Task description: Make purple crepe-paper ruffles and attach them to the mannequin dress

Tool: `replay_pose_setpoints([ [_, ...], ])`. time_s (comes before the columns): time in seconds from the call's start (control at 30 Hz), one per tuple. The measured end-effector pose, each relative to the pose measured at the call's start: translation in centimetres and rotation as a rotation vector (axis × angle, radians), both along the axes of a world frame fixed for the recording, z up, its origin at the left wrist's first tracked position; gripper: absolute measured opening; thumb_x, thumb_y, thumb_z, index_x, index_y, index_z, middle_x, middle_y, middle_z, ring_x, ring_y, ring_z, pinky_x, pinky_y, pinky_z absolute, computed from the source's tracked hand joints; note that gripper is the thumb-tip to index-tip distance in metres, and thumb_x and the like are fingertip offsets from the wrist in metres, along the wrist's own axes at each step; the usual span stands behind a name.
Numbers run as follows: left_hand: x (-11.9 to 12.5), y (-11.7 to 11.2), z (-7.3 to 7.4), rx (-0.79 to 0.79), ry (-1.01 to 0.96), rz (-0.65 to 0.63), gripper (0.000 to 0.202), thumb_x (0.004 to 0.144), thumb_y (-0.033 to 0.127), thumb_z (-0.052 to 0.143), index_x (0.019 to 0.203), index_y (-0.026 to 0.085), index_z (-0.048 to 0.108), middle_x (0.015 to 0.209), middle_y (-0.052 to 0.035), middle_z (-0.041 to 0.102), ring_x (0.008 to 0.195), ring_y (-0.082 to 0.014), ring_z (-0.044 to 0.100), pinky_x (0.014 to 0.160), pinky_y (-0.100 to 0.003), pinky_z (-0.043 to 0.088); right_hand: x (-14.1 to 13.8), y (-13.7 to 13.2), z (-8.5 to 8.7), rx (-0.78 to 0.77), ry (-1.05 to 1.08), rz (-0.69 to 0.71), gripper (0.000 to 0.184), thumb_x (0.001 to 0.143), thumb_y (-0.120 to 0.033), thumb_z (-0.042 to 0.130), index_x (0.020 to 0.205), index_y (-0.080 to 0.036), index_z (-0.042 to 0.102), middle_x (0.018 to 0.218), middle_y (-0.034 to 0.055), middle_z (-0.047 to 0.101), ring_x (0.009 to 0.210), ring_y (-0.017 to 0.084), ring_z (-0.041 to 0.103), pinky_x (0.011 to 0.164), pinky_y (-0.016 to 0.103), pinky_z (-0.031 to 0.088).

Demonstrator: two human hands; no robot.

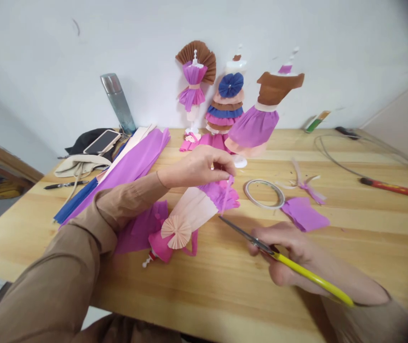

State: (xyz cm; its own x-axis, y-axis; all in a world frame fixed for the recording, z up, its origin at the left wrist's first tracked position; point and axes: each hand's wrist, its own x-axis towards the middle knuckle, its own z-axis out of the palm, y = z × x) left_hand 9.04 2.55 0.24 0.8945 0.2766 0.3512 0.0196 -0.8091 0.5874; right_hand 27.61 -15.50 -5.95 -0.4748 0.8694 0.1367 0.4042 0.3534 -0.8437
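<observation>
My left hand (pixel 202 166) pinches a thin purple paper strip (pixel 226 195) at the ruffled hem of a small dress form (pixel 198 209). The form lies tilted on the table, with a pale pink skirt, a magenta bodice and a pleated peach rosette (pixel 176 232); its white neck points toward me. My right hand (pixel 285 252) grips yellow-handled scissors (pixel 250 237), whose tips are close to the strip's lower end. The blades look nearly closed. Whether the tips touch the strip I cannot tell.
Three dressed forms (pixel 225 105) stand along the wall. A tape roll (pixel 264 194), purple paper scrap (pixel 305 214) and red-handled tool (pixel 389 186) lie to the right. Crepe paper sheets (pixel 128 166), a phone (pixel 102 142), a pen (pixel 66 184) and a flask (pixel 118 102) are left.
</observation>
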Motion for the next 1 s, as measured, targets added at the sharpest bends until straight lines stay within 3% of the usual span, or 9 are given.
replay_pose_setpoints([
  [0.23, 3.3, 0.6, 2.8, 0.175, 0.041, 0.055, 0.017, 0.077, 0.004, 0.058, 0.076, 0.014, 0.072, 0.079, -0.0033, 0.073, 0.075, -0.0132, 0.064, 0.073, -0.027, 0.049, 0.3, -1.2, 1.5, -0.146, 0.064, 0.043, 0.071, 0.075, -0.088, 0.044, 0.077, -0.020, 0.064, 0.060, -0.0004, 0.049, 0.049, 0.011, 0.040, 0.046, 0.025, 0.033],
  [0.33, 5.7, 0.7, 3.7, 0.216, 0.070, -0.033, 0.023, 0.076, 0.001, 0.055, 0.074, 0.016, 0.073, 0.077, -0.0031, 0.072, 0.074, -0.0146, 0.064, 0.073, -0.030, 0.049, 0.0, -1.3, 2.2, -0.193, 0.079, 0.095, 0.072, 0.073, -0.087, 0.046, 0.075, -0.018, 0.064, 0.058, -0.0014, 0.047, 0.049, 0.010, 0.039, 0.047, 0.025, 0.031],
  [0.47, 8.5, 0.0, 3.8, 0.323, 0.158, -0.153, 0.021, 0.073, 0.001, 0.058, 0.068, 0.017, 0.071, 0.077, -0.0045, 0.071, 0.076, -0.0173, 0.063, 0.070, -0.033, 0.048, 0.0, -1.2, 2.5, -0.239, 0.128, 0.090, 0.072, 0.070, -0.088, 0.051, 0.074, -0.017, 0.064, 0.058, -0.0027, 0.046, 0.048, 0.009, 0.038, 0.047, 0.025, 0.030],
  [0.57, 9.8, -0.5, 3.4, 0.432, 0.202, -0.102, 0.009, 0.070, 0.009, 0.067, 0.069, 0.018, 0.070, 0.080, -0.0066, 0.069, 0.082, -0.0214, 0.062, 0.069, -0.035, 0.046, 0.2, -1.2, 2.1, -0.253, 0.164, 0.097, 0.071, 0.067, -0.086, 0.057, 0.074, -0.016, 0.064, 0.058, -0.0033, 0.048, 0.048, 0.009, 0.038, 0.048, 0.024, 0.030],
  [0.63, 10.4, -0.6, 3.1, 0.464, 0.229, -0.074, 0.014, 0.070, 0.012, 0.068, 0.082, 0.017, 0.072, 0.087, -0.0072, 0.069, 0.089, -0.0233, 0.063, 0.072, -0.035, 0.047, 0.3, -1.1, 1.8, -0.254, 0.193, 0.124, 0.070, 0.067, -0.085, 0.058, 0.074, -0.015, 0.065, 0.057, -0.0036, 0.048, 0.048, 0.008, 0.038, 0.047, 0.024, 0.029],
  [0.73, 11.1, -0.4, 2.9, 0.451, 0.270, -0.128, 0.041, 0.074, 0.004, 0.059, 0.112, 0.016, 0.069, 0.100, -0.0074, 0.070, 0.097, -0.0212, 0.063, 0.083, -0.034, 0.047, 0.2, -0.9, 1.5, -0.244, 0.240, 0.158, 0.070, 0.068, -0.084, 0.059, 0.074, -0.015, 0.065, 0.055, -0.0047, 0.046, 0.046, 0.007, 0.035, 0.045, 0.023, 0.027],
  [0.8, 11.6, -0.3, 3.1, 0.427, 0.257, -0.151, 0.050, 0.076, -0.002, 0.049, 0.120, 0.015, 0.065, 0.103, -0.0076, 0.071, 0.098, -0.0189, 0.063, 0.087, -0.033, 0.047, 0.1, -0.9, 1.5, -0.232, 0.235, 0.158, 0.070, 0.069, -0.084, 0.058, 0.073, -0.014, 0.065, 0.056, -0.0048, 0.045, 0.048, 0.007, 0.036, 0.046, 0.022, 0.028],
  [0.93, 11.3, -0.5, 4.3, 0.352, 0.183, -0.120, 0.028, 0.082, 0.005, 0.051, 0.098, 0.015, 0.071, 0.096, -0.0072, 0.070, 0.090, -0.0177, 0.065, 0.083, -0.032, 0.049, 0.2, -0.8, 1.7, -0.207, 0.155, 0.189, 0.072, 0.074, -0.086, 0.049, 0.074, -0.015, 0.065, 0.057, -0.0034, 0.046, 0.049, 0.008, 0.039, 0.048, 0.023, 0.031],
  [1.0, 10.0, -0.5, 4.9, 0.295, 0.161, -0.093, 0.018, 0.083, 0.010, 0.056, 0.090, 0.016, 0.072, 0.091, -0.0055, 0.069, 0.084, -0.0159, 0.064, 0.079, -0.031, 0.049, 0.4, -0.9, 1.5, -0.185, 0.090, 0.134, 0.070, 0.078, -0.084, 0.048, 0.078, -0.017, 0.066, 0.062, -0.0006, 0.052, 0.052, 0.010, 0.044, 0.050, 0.023, 0.037],
])
